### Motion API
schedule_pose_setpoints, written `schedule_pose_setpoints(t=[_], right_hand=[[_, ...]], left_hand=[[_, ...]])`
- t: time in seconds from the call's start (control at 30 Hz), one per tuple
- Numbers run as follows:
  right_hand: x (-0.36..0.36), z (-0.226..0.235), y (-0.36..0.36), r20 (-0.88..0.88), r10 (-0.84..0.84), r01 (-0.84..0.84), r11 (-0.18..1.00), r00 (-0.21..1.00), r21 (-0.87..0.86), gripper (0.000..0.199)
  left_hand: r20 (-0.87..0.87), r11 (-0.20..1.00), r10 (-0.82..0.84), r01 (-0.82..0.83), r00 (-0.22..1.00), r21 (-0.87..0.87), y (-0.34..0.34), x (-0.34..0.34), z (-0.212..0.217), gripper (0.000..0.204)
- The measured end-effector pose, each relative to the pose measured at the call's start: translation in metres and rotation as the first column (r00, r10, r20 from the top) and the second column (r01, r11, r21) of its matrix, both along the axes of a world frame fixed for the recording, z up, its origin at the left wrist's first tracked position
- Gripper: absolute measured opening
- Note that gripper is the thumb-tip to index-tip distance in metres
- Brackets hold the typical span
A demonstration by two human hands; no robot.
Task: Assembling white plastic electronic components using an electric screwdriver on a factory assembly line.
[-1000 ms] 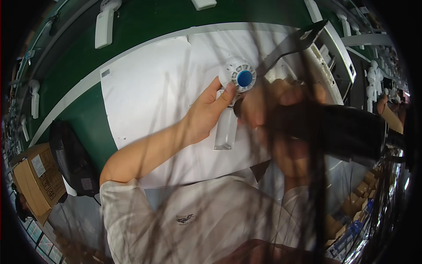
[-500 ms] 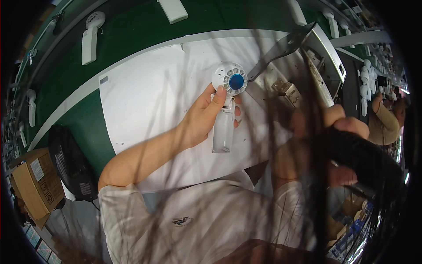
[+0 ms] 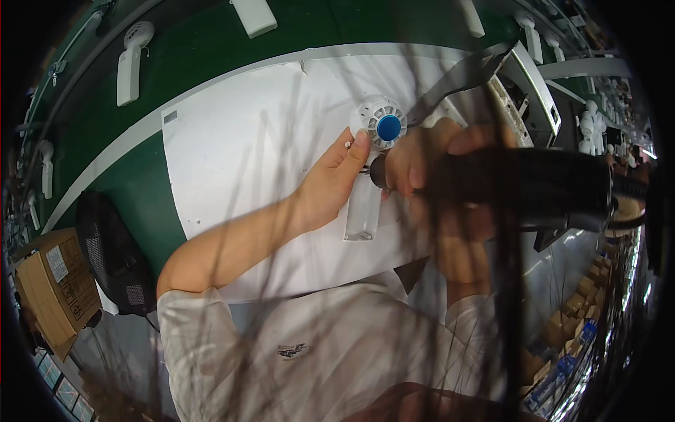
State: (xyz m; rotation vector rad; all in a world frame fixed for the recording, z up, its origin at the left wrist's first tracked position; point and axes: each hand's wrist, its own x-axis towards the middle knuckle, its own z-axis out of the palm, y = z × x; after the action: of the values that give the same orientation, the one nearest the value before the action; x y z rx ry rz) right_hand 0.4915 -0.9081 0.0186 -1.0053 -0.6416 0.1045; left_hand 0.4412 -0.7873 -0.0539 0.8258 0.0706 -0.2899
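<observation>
My left hand (image 3: 329, 181) is closed around the neck of a white handheld fan (image 3: 365, 112), its thumb on the edge of the round head. A blue disc sits in the middle of the fan's grille, and the open, pale handle shell points toward me. My right hand (image 3: 430, 160) grips a thick black electric screwdriver (image 3: 541, 181), held nearly level. Its tip meets the fan just below the head, beside my left thumb; the exact contact spot is too small to make out. Dark, blurred strands cross the view in front of my right hand.
White paper (image 3: 239, 155) covers the worktop under the fan. To the right stands a metal fixture (image 3: 517, 116) with a dark curved strip. More white fans (image 3: 129, 74) lie on the green belt beyond. At left are a black mesh-backed chair (image 3: 116, 257) and a cardboard box (image 3: 58, 285).
My right hand has brought the screwdriver in from the right to the fan's neck. The fan and my left hand have shifted slightly rightward in view.
</observation>
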Motion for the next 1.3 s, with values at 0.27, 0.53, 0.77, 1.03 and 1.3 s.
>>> schedule_pose_setpoints(t=[0.27,0.53,0.77,1.03,1.3], right_hand=[[0.009,-0.008,-0.002,-0.071,0.252,-0.252,0.968,0.965,0.013,0.068],[0.018,0.043,-0.062,0.143,-0.064,0.053,0.995,0.988,0.081,0.072],[0.021,0.058,-0.089,0.440,-0.337,0.416,0.904,0.832,-0.096,0.071],[0.025,0.049,-0.107,0.090,-0.056,0.048,0.995,0.994,0.089,0.073],[0.018,0.045,-0.107,0.167,-0.007,-0.026,0.981,0.986,0.192,0.073]], left_hand=[[0.051,0.998,0.055,-0.054,0.997,-0.016,-0.002,-0.002,-0.006,0.045],[0.024,0.890,0.195,-0.187,0.980,0.415,0.007,0.044,0.033,0.058],[0.294,-0.288,0.328,-0.201,0.898,0.936,0.104,0.198,0.048,0.068],[0.328,-0.616,0.463,0.033,0.824,0.787,0.252,0.178,-0.007,0.080],[-0.009,0.902,0.396,-0.387,0.918,0.190,0.048,0.071,0.044,0.025]])
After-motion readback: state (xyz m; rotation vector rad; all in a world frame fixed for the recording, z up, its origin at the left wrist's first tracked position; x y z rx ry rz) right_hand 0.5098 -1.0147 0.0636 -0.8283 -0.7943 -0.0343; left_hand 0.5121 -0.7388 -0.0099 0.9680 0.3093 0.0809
